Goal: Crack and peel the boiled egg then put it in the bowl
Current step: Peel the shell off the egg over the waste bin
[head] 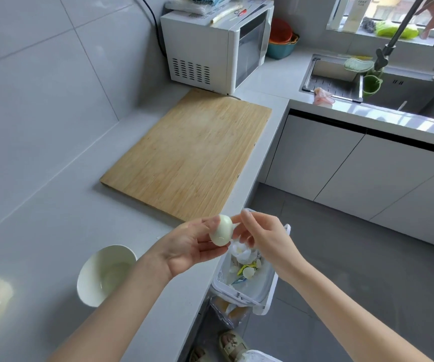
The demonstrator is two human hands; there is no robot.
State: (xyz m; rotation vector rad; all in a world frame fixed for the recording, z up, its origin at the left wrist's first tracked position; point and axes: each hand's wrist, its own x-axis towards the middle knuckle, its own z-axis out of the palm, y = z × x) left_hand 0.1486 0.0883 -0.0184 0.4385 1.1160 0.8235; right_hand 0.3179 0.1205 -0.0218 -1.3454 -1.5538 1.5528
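Both hands work over the bin (247, 286) so shell drops in: left hand (187, 246) cups the egg (221, 233), right hand (257, 235) pinches at shell. Bowl (106, 275) waits just left.

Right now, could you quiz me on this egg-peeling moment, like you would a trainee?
1. True or false: the egg already lies in the white bowl.
2. Which hand holds the egg? A) left hand B) right hand
3. What sits directly below the hands, catching the shell bits?

Key
1. False: it is held above the counter edge; the bowl looks empty.
2. A. The right hand's fingers pinch at a bit of shell beside the egg.
3. The white waste bin hanging at the counter's edge, with shell pieces inside.
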